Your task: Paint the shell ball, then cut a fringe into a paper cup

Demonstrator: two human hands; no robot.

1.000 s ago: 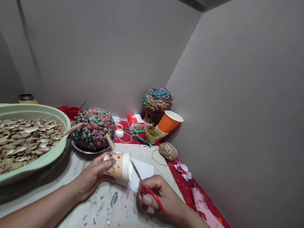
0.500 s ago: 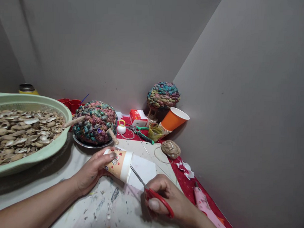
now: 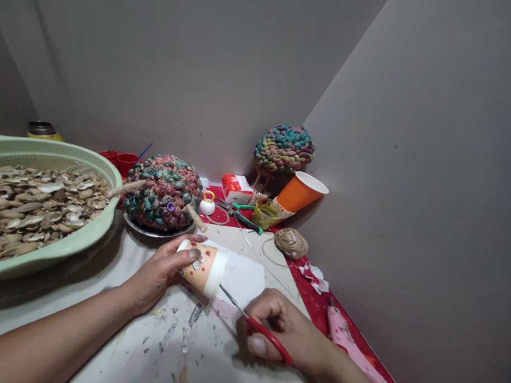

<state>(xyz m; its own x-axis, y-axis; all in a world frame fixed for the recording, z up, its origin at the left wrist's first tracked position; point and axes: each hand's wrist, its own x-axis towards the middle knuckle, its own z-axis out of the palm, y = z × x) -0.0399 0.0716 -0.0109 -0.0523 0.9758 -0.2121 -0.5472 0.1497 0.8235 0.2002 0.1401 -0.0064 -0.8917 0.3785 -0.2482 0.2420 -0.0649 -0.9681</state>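
Note:
My left hand point(image 3: 171, 264) is wrapped round a paper cup point(image 3: 203, 268) with a peach, flower-printed band and a white end. The cup lies tilted, its white end toward the right. In my right hand point(image 3: 278, 329) is a pair of scissors point(image 3: 271, 340) with red handles. Their blades look closed, and the tip sits at the edge of the cup's white end; whether it touches cannot be told. Under and behind the cup lies a sheet of white paper point(image 3: 246, 275). Just beyond my left hand, a ball-shaped piece covered in painted shells point(image 3: 165, 191) rests on a metal dish.
A green basket point(image 3: 114, 209) of peanut shells stands at the left. Behind are pliers point(image 3: 246, 219), an orange paper cup point(image 3: 299, 196), a second shell-covered piece point(image 3: 284, 150) and a ball of twine point(image 3: 291, 243). A pink glue gun point(image 3: 346, 334) lies along the right edge.
The view has tipped down slightly, and the background things sit higher in it. The cup has turned a little in my left hand, and the scissors' tip stays close to its white end.

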